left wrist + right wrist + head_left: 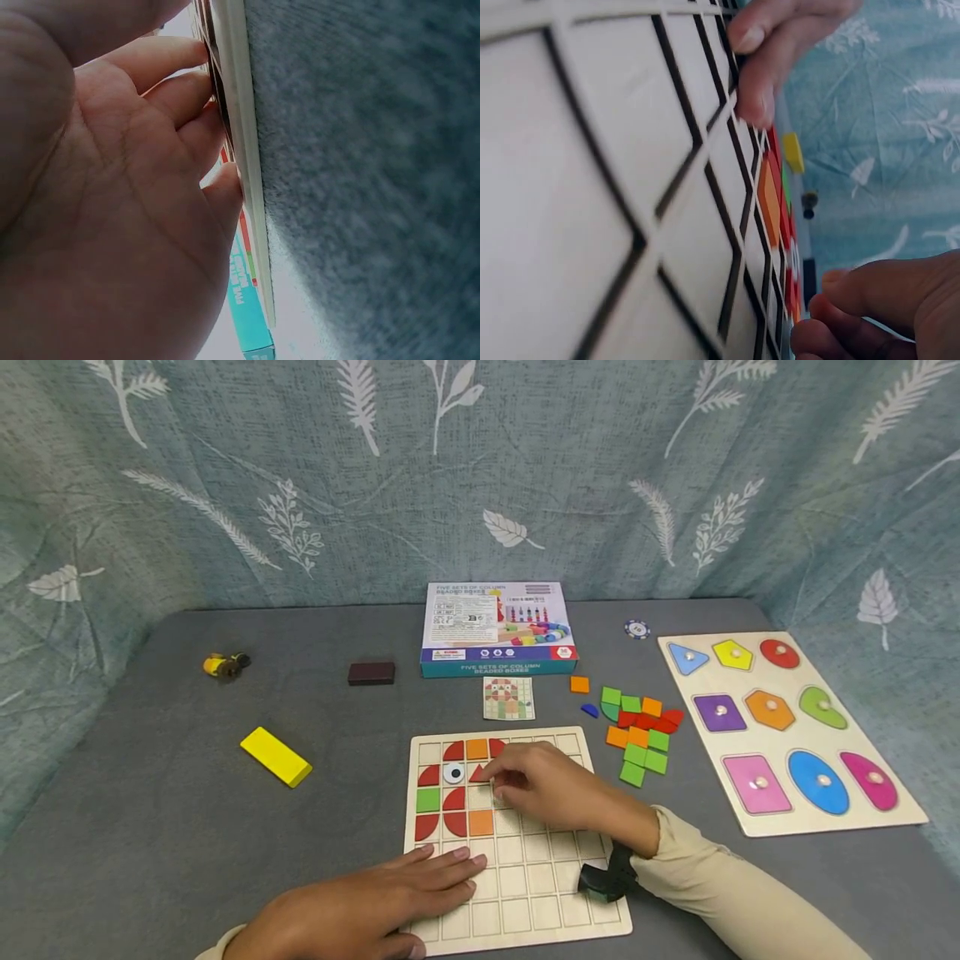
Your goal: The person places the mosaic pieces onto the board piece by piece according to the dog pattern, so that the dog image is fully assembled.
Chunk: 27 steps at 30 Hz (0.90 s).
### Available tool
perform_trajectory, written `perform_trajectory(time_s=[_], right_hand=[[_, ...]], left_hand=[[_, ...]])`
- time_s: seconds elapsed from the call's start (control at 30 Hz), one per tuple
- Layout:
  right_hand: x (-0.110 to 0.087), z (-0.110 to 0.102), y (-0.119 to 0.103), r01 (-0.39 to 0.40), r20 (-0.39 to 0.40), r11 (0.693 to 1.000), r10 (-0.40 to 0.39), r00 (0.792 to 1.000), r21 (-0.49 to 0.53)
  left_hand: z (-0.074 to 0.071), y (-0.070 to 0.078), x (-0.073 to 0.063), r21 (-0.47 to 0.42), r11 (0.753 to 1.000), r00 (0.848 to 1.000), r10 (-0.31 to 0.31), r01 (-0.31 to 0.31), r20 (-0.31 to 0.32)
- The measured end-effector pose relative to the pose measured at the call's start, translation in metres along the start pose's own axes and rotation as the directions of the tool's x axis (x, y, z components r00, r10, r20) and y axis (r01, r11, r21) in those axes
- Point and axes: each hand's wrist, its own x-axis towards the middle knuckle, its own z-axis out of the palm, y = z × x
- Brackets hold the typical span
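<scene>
My right hand (543, 783) reaches over a wooden grid board (517, 929), its bent fingers at a red triangle tile (477, 772). That tile is in the cell beside a white eye tile (454, 772); the fingers hide part of it. In the right wrist view, the thumb and fingers of this hand (874, 311) are bent close over the board. My left hand (375, 900) rests with straight fingers on the board's lower left. Red quarter-round tiles (454, 823), a green square (428, 799) and orange squares (481, 822) fill several upper-left cells.
Loose colored tiles (637, 752) lie right of the board, beside a knob puzzle (798, 818). Behind the board are a pattern card (508, 698) and a toy box (498, 631). A yellow block (276, 757), dark block (371, 673), small toy (225, 666) and poker chip (637, 629) lie around.
</scene>
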Motion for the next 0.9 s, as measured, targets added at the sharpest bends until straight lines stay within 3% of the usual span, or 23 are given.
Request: perform_trajectory(time_s=[0.13,0.3,0.57,0.9], right_hand=[[-0.006,-0.009,0.007,-0.049,-0.049,0.999,0.049,0.998,-0.007],[-0.016,-0.022,0.02,-0.098,-0.095,0.995,0.095,0.991,-0.033],[-0.035,-0.04,0.041,-0.232,-0.185,0.969,0.214,0.959,-0.081],[-0.054,-0.06,0.063,-0.278,-0.29,0.953,0.234,0.928,-0.12]], left_hand=[[0.0,0.001,0.001,-0.032,0.999,1.0,-0.028,0.028,0.001],[0.0,0.002,0.0,-0.028,0.999,1.0,-0.018,0.018,0.001],[0.0,0.002,0.0,-0.04,0.999,1.0,-0.024,0.024,-0.005],[0.001,0.002,-0.001,-0.028,0.999,1.0,-0.017,0.016,-0.009]])
